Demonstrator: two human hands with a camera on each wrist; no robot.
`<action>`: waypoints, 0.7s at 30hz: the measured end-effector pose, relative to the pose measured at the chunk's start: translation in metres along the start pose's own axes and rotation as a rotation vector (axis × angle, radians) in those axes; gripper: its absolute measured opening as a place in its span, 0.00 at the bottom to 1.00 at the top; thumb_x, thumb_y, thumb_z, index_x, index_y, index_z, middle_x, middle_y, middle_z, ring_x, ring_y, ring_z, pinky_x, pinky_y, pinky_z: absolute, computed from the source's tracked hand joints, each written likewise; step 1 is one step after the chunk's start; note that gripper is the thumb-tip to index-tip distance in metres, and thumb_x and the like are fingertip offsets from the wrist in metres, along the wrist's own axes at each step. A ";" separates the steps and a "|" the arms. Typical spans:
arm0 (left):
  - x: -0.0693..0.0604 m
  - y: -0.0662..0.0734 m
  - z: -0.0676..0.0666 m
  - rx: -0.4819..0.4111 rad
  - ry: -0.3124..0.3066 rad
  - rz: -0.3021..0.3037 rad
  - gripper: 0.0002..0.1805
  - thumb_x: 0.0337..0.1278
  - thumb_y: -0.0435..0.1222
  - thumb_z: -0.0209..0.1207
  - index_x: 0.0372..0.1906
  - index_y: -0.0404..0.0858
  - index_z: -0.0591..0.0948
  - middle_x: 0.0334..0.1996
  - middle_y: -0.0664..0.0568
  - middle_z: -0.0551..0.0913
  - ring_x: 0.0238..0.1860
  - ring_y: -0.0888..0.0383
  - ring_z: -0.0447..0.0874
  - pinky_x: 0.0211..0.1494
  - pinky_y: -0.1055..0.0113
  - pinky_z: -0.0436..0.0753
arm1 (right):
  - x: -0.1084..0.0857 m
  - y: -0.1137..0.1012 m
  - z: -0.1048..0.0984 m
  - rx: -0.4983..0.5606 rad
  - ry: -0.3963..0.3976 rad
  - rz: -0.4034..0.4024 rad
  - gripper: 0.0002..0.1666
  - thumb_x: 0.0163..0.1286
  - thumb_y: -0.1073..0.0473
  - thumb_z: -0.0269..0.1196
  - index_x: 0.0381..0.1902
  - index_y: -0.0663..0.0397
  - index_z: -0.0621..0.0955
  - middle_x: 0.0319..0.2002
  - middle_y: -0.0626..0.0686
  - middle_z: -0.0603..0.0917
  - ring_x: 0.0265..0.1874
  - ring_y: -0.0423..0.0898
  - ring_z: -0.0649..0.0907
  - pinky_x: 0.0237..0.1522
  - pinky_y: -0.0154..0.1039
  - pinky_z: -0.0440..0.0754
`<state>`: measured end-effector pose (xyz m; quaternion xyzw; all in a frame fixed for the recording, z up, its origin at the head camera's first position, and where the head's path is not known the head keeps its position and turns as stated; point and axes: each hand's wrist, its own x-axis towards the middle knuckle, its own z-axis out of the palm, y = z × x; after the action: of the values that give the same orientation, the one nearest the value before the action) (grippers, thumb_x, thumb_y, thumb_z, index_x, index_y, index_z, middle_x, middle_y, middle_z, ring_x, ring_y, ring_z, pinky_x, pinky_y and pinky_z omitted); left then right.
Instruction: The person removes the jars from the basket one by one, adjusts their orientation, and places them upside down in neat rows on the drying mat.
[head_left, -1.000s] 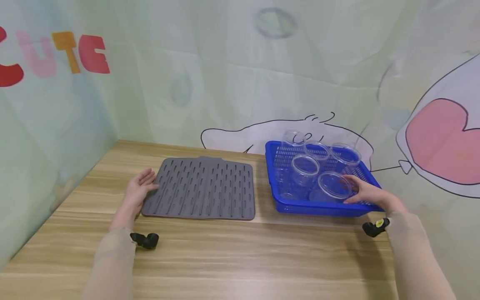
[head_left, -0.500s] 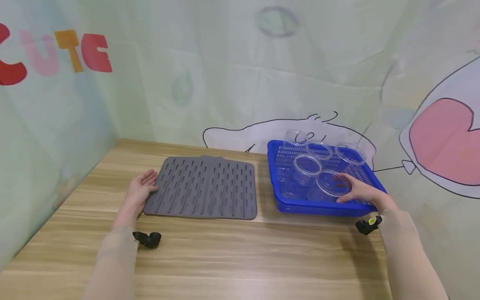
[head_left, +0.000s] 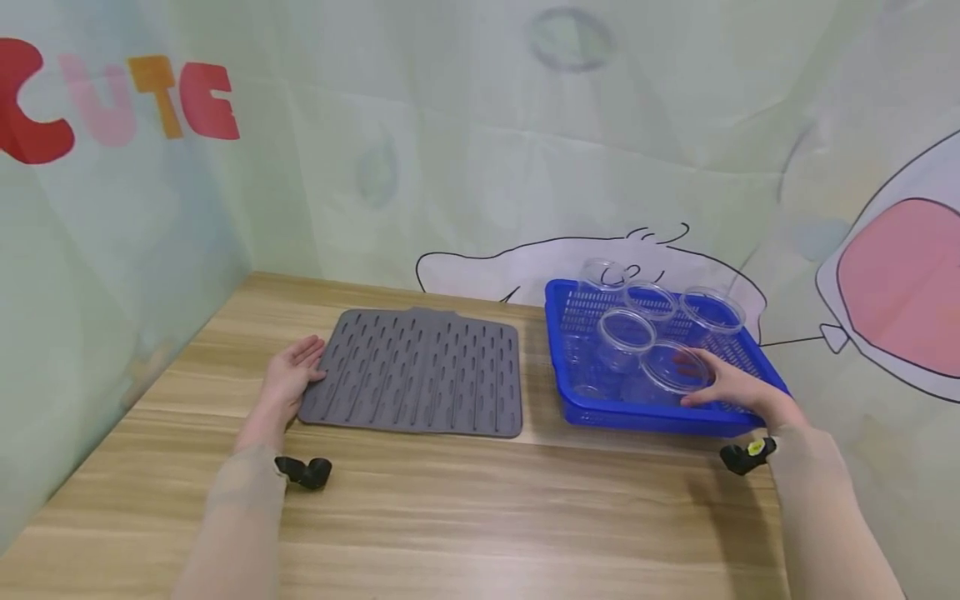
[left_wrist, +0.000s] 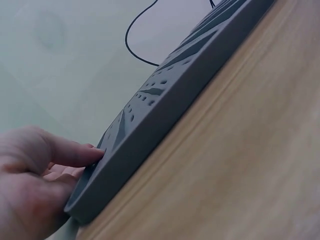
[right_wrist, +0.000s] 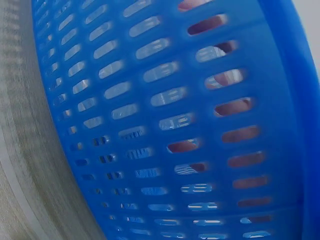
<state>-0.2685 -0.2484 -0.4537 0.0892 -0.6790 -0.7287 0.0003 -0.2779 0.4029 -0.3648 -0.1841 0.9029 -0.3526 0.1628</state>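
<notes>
My right hand [head_left: 738, 387] reaches over the near right side of a blue plastic basket [head_left: 600, 408]. Its thumb and fingers curl round the rim of a clear plastic cup [head_left: 651, 383]. In the right wrist view the basket's slotted wall [right_wrist: 160, 115] hides most of the hand, with skin showing through the slots. My left hand [head_left: 291, 375] is at the left edge of a grey ribbed mat [head_left: 412, 375]. In the left wrist view its thumb touches the mat's raised rim [left_wrist: 135, 150], while the other fingers are partly hidden behind it.
Several more clear cups [head_left: 627, 333] stand in the basket. Mat and basket lie side by side on a wood-grain table [head_left: 450, 517]. A printed curtain [head_left: 337, 167] hangs behind the table and along its left side.
My right thumb and fingers have come in closer round the cup, which has shifted slightly left within the basket. The left hand stays at the mat's edge. The head view has turned slightly left.
</notes>
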 end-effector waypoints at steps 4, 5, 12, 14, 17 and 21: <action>-0.001 0.003 0.000 0.017 -0.035 -0.025 0.41 0.59 0.13 0.38 0.77 0.31 0.42 0.78 0.37 0.44 0.78 0.46 0.44 0.80 0.61 0.53 | -0.003 -0.002 0.000 0.036 0.006 -0.012 0.50 0.61 0.65 0.68 0.72 0.74 0.53 0.71 0.76 0.56 0.70 0.73 0.57 0.51 0.18 0.72; -0.001 0.004 0.000 0.005 -0.037 -0.032 0.41 0.59 0.13 0.38 0.77 0.31 0.41 0.78 0.37 0.43 0.78 0.46 0.43 0.80 0.62 0.53 | -0.003 -0.002 0.000 0.044 0.012 -0.010 0.50 0.61 0.64 0.68 0.72 0.73 0.53 0.72 0.75 0.56 0.70 0.72 0.57 0.51 0.17 0.72; -0.002 0.004 -0.004 -0.002 -0.030 -0.024 0.41 0.58 0.12 0.37 0.77 0.30 0.43 0.77 0.35 0.44 0.78 0.46 0.45 0.79 0.63 0.54 | -0.009 -0.007 -0.001 0.042 0.082 0.000 0.49 0.63 0.63 0.66 0.73 0.69 0.53 0.72 0.72 0.57 0.71 0.69 0.57 0.51 0.13 0.68; -0.002 0.003 -0.004 0.007 -0.032 -0.018 0.41 0.58 0.12 0.38 0.77 0.29 0.43 0.77 0.35 0.45 0.78 0.45 0.45 0.79 0.63 0.54 | -0.013 -0.010 -0.002 0.040 0.110 -0.002 0.48 0.63 0.63 0.66 0.73 0.68 0.54 0.72 0.72 0.59 0.72 0.63 0.61 0.51 0.13 0.68; -0.002 0.003 -0.003 0.006 -0.037 -0.021 0.41 0.58 0.12 0.38 0.77 0.30 0.44 0.77 0.36 0.45 0.78 0.46 0.45 0.79 0.63 0.55 | -0.020 -0.015 -0.003 0.052 0.167 -0.022 0.47 0.63 0.65 0.66 0.73 0.69 0.55 0.71 0.70 0.63 0.68 0.40 0.69 0.50 0.13 0.70; 0.000 0.003 -0.002 -0.018 -0.045 -0.030 0.41 0.58 0.12 0.38 0.77 0.30 0.43 0.78 0.36 0.45 0.78 0.46 0.45 0.79 0.63 0.54 | -0.027 -0.018 -0.007 0.101 0.274 -0.120 0.43 0.61 0.70 0.65 0.70 0.72 0.58 0.63 0.46 0.74 0.55 0.18 0.71 0.51 0.13 0.72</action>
<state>-0.2682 -0.2509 -0.4509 0.0832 -0.6709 -0.7365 -0.0252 -0.2531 0.4065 -0.3428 -0.1792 0.8853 -0.4284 0.0257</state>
